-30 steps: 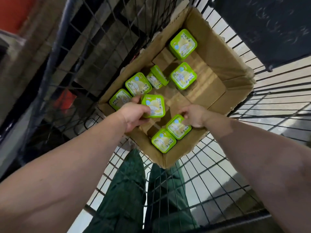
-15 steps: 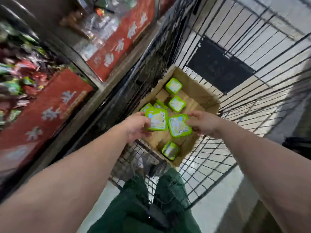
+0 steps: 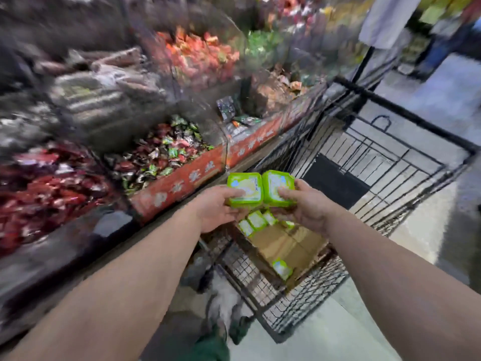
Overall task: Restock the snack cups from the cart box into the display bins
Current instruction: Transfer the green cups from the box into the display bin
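My left hand grips a green square snack cup by its near edge. My right hand grips a second green snack cup pressed side by side against the first. Both cups are lifted above the cardboard box in the black wire cart. Several more green cups lie at the box's far end and one green cup lies near its front. The display bins with red fronts run along the left, just beyond the held cups.
The bins hold wrapped candies in red, green and dark foil, with clear dividers between them. Orange packets fill a bin farther back. A person stands in the aisle at top right. The image is motion-blurred.
Both hands have lifted one cup each out of the box and raised them to bin height. The view has swung up from the cart to the display bins.
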{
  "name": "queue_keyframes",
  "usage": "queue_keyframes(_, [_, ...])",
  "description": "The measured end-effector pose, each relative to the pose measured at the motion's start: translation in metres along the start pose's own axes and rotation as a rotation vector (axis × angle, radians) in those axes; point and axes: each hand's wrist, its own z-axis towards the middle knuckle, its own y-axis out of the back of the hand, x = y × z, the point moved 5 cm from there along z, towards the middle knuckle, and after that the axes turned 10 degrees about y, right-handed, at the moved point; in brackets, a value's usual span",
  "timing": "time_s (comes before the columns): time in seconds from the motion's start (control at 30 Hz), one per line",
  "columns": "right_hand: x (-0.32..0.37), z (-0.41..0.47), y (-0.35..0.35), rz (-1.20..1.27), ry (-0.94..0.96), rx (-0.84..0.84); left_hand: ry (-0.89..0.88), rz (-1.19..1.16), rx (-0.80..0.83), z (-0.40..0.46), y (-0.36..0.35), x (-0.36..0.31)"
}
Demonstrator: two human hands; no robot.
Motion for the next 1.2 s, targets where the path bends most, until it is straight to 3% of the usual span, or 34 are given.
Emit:
queue_keyframes(0.13, [0.003, -0.046, -0.082, 0.009, 0.111, 0.090, -0.157, -0.021, -0.089, -0.103, 0.044, 0.016])
queue_keyframes(0.43, [-0.009, -0.132, -0.324, -0.004, 0.108, 0.381, -0.420, -0.214, -0.436, -0.329, 0.197, 0.063])
queue_keyframes(0.8, [-0.088, -0.161, -0.637, -0.093, -0.012, 0.565, -0.499, -0.346, -0.735, -0.539, 0.472, 0.118])
queue_keyframes(0.97, [-0.117, -0.147, -0.674, -0.144, -0.027, 0.507, -0.450, -0.307, -0.735, -0.562, 0.524, 0.108])
queue_keyframes(1.2, [-0.143, -0.104, -0.681, -0.265, -0.039, 0.463, -0.367, -0.347, -0.691, -0.531, 0.543, 0.101])
